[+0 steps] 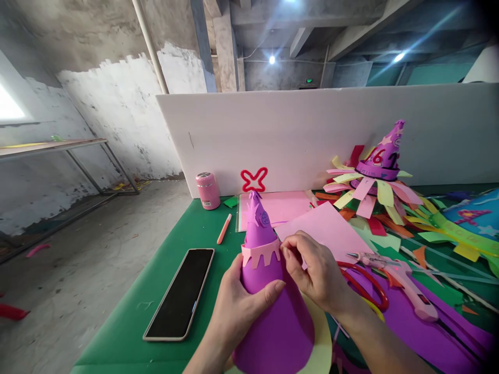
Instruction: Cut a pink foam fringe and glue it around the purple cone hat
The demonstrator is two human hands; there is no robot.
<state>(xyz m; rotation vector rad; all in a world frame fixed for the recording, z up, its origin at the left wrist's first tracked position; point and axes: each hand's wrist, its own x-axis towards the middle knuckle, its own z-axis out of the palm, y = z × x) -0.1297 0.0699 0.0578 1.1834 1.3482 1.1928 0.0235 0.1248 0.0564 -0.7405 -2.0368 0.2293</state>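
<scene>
A purple foam cone hat [276, 327] stands upright in front of me, with a red pipe-cleaner butterfly shape [254, 179] at its tip. My left hand [249, 301] is wrapped around the cone's left side, thumb across its front. Round the upper part of the cone runs a pink foam strip [260, 254] with a jagged lower edge. My right hand [312, 265] pinches the right end of this strip between thumb and fingertips. Pale yellow foam [323, 337] shows beneath the cone's base.
On the green table [156, 291] lie a phone [181, 293] and a marker [224, 228]. A pink jar [208, 191] stands behind. To the right are a pink glue gun [401, 280], red-handled scissors [366, 285], foam scraps and a finished-looking cone hat [380, 161] against a white board [273, 130].
</scene>
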